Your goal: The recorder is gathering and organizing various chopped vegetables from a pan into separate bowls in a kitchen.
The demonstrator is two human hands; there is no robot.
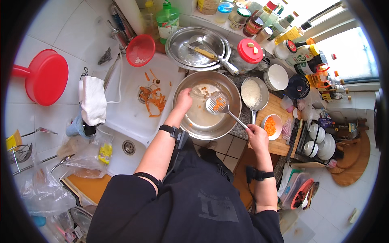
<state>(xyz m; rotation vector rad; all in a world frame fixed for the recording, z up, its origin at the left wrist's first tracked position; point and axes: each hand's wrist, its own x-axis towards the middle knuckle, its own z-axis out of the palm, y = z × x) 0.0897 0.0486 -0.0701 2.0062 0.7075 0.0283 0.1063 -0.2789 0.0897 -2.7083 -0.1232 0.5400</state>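
A wide stainless steel basin is in front of me, with cloudy liquid and a few orange-brown diced pieces in it. My right hand grips the handle of a slotted metal skimmer. Its head is over the basin and carries small orange diced pieces, apparently carrot. Across the basin's left rim lies my left hand, its fingers bunched over the inside. Whether those fingers pinch anything is hidden. To the right, a white bowl of diced carrot stands on a wooden cutting board.
Left of the basin is a white sink with orange peelings around its drain. A pan of white grains sits close on the right. Behind are nested steel bowls holding a yellow-handled knife, and a red-lidded jar.
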